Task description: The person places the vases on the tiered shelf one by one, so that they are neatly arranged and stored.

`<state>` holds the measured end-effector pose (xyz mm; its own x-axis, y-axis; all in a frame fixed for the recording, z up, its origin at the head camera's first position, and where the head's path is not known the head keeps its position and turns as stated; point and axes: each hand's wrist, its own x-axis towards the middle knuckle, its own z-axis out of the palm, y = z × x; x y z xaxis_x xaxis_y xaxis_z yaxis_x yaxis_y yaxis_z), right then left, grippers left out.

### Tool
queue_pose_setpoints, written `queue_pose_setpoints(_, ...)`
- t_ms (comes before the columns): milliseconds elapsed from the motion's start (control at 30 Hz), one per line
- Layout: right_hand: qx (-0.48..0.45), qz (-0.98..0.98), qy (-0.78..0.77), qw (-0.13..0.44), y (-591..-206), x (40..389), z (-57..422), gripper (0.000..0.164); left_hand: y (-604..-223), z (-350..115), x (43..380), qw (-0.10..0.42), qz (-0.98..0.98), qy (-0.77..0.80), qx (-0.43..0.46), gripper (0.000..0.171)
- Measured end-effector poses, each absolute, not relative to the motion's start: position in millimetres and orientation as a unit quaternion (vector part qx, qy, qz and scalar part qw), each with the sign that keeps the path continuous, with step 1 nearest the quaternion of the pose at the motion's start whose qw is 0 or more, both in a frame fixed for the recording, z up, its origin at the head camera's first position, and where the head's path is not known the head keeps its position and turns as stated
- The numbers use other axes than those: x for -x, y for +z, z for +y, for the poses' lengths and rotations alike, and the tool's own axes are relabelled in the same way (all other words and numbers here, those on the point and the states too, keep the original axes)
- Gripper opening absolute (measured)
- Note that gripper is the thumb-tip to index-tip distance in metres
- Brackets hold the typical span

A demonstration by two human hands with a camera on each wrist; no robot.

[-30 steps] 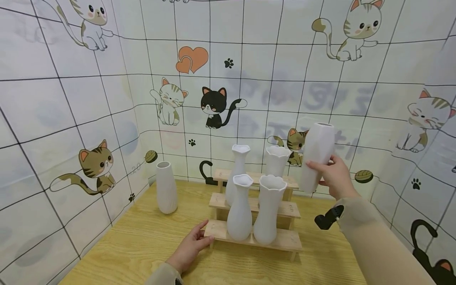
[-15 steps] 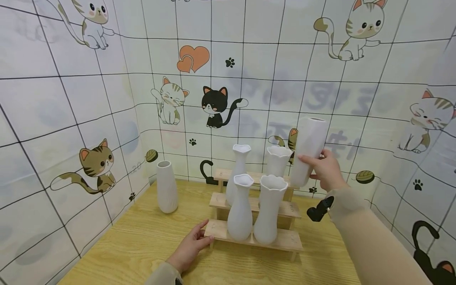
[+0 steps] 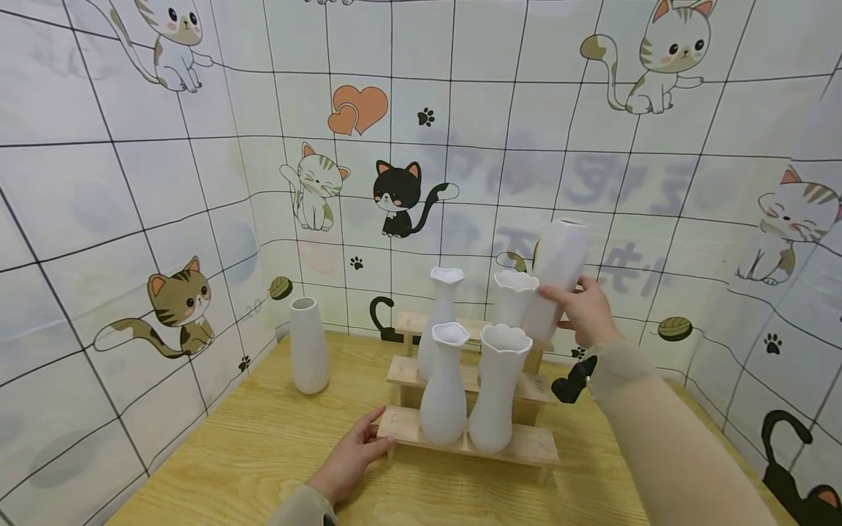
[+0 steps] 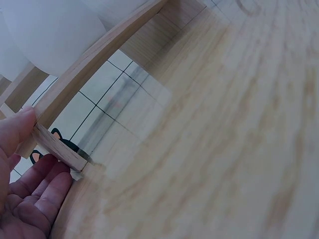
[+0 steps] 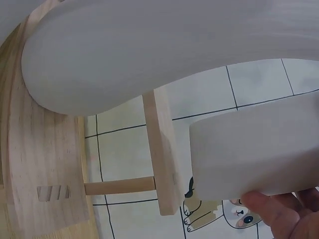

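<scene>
My right hand [image 3: 588, 313] holds a smooth white vase [image 3: 560, 256] by its side, thumb to the left and fingers behind. The vase leans a little, behind and right of a frilled-rim vase [image 3: 515, 288] on the wooden tiered stand [image 3: 534, 440]. In the right wrist view the held vase's base [image 5: 219, 154] faces the top board [image 5: 162, 154], with a narrow gap between. My left hand [image 3: 353, 454] grips the stand's lower left corner. In the left wrist view its thumb [image 4: 19, 127] lies on the board's end and the fingers are around the leg [image 4: 60, 149].
Two vases stand on the bottom step: a narrow-necked vase [image 3: 444, 391] and a frilled-rim vase [image 3: 495, 394]. Another slim vase [image 3: 434, 321] is behind them. A ribbed vase [image 3: 309, 351] stands alone on the wood-grain table [image 3: 256, 438]. Cat-print sheeting [image 3: 480, 109] encloses the table.
My right hand has carried the white vase leftward, from right of the stand to over its upper right end. The left hand stays at the stand's corner.
</scene>
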<state>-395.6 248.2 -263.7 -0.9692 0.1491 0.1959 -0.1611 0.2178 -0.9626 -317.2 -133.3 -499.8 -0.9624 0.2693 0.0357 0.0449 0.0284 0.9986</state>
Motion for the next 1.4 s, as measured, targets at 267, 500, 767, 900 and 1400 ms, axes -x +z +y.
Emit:
queue_pose_setpoints(267, -0.018, -0.769, 0.627, 0.124, -266, 404, 239, 0.084, -501, -133, 318, 0.076, 0.714, 0.688, -0.111, 0.08)
queue_pose_setpoints(500, -0.02, -0.766, 0.631, 0.123, -266, 410, 229, 0.073, -501, -133, 319, 0.071, 0.714, 0.688, -0.112, 0.08)
queue_pose_setpoints(767, -0.003, -0.767, 0.631, 0.117, -271, 418, 221, 0.065, -502, -134, 319, 0.074, 0.714, 0.688, -0.108, 0.081)
queue_pose_setpoints(900, 0.004, -0.767, 0.631, 0.115, -271, 419, 218, 0.064, -501, -134, 318, 0.073, 0.714, 0.687, -0.111, 0.08)
queue_pose_setpoints(1400, -0.01, -0.774, 0.625, 0.097, -272, 421, 215, 0.064, -501, -134, 319, 0.078, 0.713, 0.689, -0.109, 0.079)
